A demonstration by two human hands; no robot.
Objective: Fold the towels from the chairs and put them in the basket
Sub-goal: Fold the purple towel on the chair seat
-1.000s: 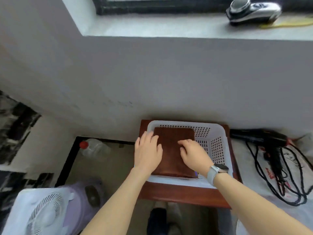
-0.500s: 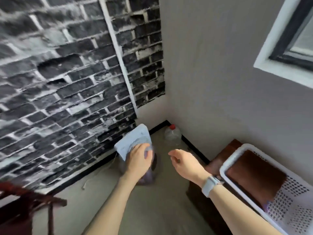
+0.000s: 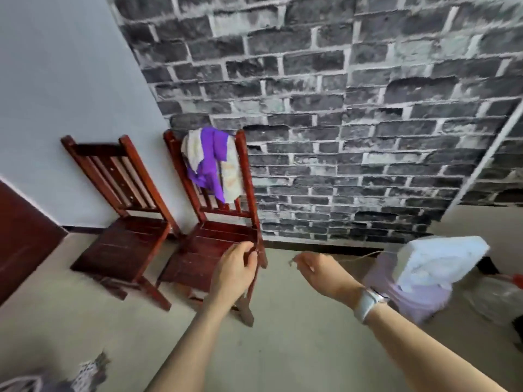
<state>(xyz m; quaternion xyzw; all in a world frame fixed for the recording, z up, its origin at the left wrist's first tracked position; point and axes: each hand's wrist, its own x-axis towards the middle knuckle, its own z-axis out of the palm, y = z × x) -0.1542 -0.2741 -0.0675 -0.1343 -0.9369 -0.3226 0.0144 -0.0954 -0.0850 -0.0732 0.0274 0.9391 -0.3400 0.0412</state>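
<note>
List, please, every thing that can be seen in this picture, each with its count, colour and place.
chairs: two, dark red wood; bare chair left, chair with towels right, both against the wall
purple towel: one, draped over the right chair's back
cream towel: one, draped beside the purple one
fan: one, white and lilac, on the floor at right
plastic bottle: one, clear with red cap, far right
brick wall: grey
watch: one, pale, right wrist
left hand: empty, fingers loosely curled
right hand: empty, fingers relaxed
</note>
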